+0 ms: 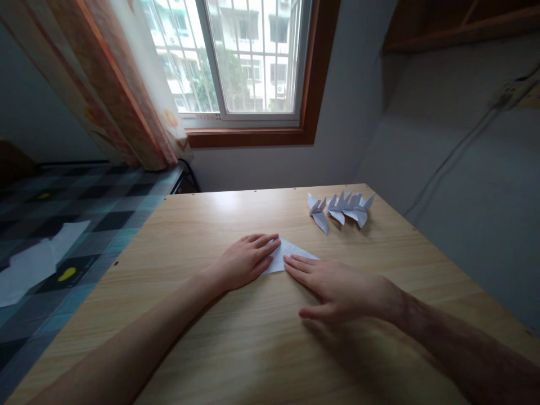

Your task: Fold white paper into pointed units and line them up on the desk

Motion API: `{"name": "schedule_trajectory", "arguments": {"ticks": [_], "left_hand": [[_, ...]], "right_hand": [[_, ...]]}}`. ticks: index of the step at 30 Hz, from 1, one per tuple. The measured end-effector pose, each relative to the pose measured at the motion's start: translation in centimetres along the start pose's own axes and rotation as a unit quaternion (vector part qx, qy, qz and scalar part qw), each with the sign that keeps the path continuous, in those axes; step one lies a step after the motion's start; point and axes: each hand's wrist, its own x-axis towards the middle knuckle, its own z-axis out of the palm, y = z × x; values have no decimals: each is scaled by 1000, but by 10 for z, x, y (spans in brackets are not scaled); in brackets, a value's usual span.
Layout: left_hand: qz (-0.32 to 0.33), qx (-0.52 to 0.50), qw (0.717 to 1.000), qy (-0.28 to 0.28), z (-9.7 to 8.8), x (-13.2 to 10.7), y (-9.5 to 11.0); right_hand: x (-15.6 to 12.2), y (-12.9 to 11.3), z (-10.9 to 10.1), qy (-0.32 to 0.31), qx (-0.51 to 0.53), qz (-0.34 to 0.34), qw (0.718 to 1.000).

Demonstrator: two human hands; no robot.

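white paper: from my end i see the folded white paper (289, 248) flat on the bench (202, 225), between both hands, its left part under one and its near right edge under the other; a narrow point runs out to the right.
left hand (247, 261): palm down, fingers stretched out and a little spread, pointing right, the fingertips laid over the paper's left end; i have nothing gripped in it.
right hand (337, 287): palm down, fingers straight and close together, pointing left, the tips at the near edge; the thumb stands well away from them; nothing is clasped, and i cannot tell how hard it presses.
forearms: my left one comes in from the lower left, my right one from the lower right.
folded figures: beyond the right hand, near the far right corner, a bunched row of pointed paper figures (350, 211), with a single figure (318, 214) just beside its left end.
checked cover (105, 191): left of the bench, with loose paper (37, 259) lying on it.
window (261, 56): past the far edge, barred, with a patterned curtain (113, 84) at its left.
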Motion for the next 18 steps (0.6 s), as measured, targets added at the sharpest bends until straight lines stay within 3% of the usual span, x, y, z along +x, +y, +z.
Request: {"name": "schedule_trajectory", "arguments": {"ticks": [4,10,18], "left_hand": [[5,3,1000,-1,1,0,0],[10,-2,1000,7,1,1,1],[4,-3,1000,2,0,0,0]], "right_hand": [[-4,7,-14,-23,14,19,999],[1,19,-7,35,-10,36,999],[-12,4,-23,46,-70,70,994]]}}
